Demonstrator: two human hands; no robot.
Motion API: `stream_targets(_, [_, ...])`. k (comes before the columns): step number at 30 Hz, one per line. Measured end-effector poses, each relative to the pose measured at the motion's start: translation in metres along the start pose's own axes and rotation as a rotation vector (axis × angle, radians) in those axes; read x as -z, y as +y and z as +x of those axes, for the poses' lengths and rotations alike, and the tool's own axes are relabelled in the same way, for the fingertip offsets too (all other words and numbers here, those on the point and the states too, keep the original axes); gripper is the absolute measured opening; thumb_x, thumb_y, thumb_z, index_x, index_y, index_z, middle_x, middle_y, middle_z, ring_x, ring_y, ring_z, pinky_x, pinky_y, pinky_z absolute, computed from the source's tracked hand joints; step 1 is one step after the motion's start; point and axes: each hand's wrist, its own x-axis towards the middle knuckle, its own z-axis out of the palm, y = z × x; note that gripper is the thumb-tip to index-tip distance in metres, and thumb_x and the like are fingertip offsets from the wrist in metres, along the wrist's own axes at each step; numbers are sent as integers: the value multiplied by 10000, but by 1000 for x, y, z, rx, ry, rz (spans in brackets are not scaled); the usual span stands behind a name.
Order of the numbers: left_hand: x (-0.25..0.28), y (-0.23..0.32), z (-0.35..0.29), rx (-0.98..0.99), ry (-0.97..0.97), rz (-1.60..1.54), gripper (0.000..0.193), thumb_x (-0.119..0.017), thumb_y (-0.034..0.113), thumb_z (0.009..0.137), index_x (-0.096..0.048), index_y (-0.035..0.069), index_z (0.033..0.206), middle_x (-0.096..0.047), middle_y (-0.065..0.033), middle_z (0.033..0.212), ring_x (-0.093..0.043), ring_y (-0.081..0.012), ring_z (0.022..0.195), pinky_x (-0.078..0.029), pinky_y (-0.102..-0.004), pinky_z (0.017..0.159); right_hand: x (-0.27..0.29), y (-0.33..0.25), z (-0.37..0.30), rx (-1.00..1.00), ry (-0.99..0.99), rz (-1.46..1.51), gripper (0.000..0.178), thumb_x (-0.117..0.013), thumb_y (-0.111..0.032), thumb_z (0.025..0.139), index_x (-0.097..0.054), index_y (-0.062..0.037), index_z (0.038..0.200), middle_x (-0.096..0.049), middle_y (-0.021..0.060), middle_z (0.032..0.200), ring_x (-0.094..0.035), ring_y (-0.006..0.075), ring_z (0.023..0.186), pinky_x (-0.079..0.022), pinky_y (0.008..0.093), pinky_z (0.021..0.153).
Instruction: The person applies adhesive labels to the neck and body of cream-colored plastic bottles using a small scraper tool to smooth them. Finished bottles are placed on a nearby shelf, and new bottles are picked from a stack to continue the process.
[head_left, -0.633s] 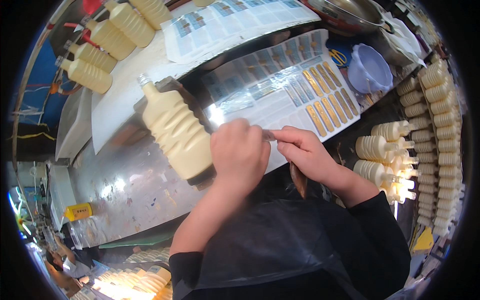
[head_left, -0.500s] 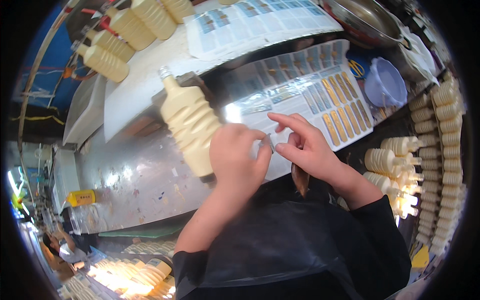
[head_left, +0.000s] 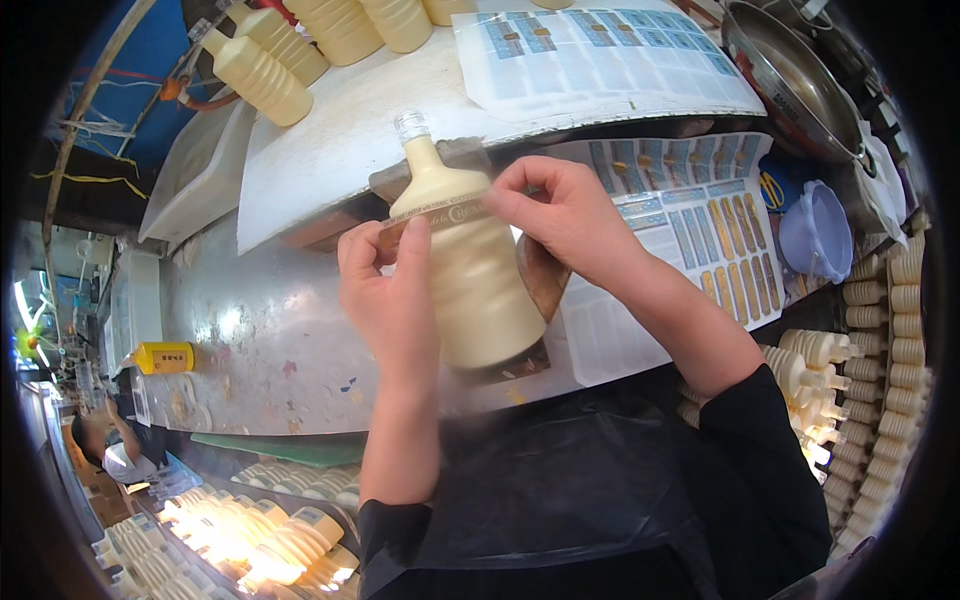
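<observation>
A cream bottle [head_left: 485, 310] with a ribbed body and clear glass neck stands tilted on the worktable in front of me. Across its shoulder runs a narrow printed label strip [head_left: 447, 213], stretched between my hands. My left hand [head_left: 392, 270] pinches the strip's left end between thumb and fingers, at the bottle's left side. At the other end, thumb and forefinger of my right hand [head_left: 568, 212] grip the strip against the right of the shoulder. A flat brown piece [head_left: 543, 282], perhaps a scraper, hangs beneath my right palm; its upper part is hidden.
Right of the bottle lies a label sheet [head_left: 610, 335] with blue and gold strips, beside a lilac bucket [head_left: 817, 232]. More cream bottles [head_left: 262, 80] stand on the white raised board [head_left: 330, 150]. Several rows of bottles are stacked at right and lower left. A yellow container [head_left: 164, 357] sits leftward.
Both hands have moved from right of the bottle onto its shoulder, drawing apart with the strip between them. The bottle appears further right in the view, which has shifted.
</observation>
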Motion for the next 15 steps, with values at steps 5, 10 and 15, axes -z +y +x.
stream_targets(5, [-2,-20,9,141,15,-119,225,-781,160,905,-640,-13,934,-536,7,1014,-446,-85,823,-427,-244,794,-10,19,20,38,56,-57,238,-710,-229,957,-693,8,934,-703,55,833,-630,99,771,-514,287,715])
stream_targets(10, [-3,-20,10,230,15,-190,200,-774,128,910,-619,0,920,-512,12,1026,-456,-67,830,-427,-232,781,-12,20,24,23,86,-119,261,-719,-242,933,-709,19,938,-733,115,823,-684,158,763,-538,329,726])
stream_targets(15, [-5,-16,9,251,11,-214,188,-773,91,909,-602,14,900,-502,17,1028,-478,-59,850,-433,-228,778,-12,23,26,1,98,-110,261,-724,-242,925,-712,19,931,-733,111,806,-686,157,750,-540,329,708])
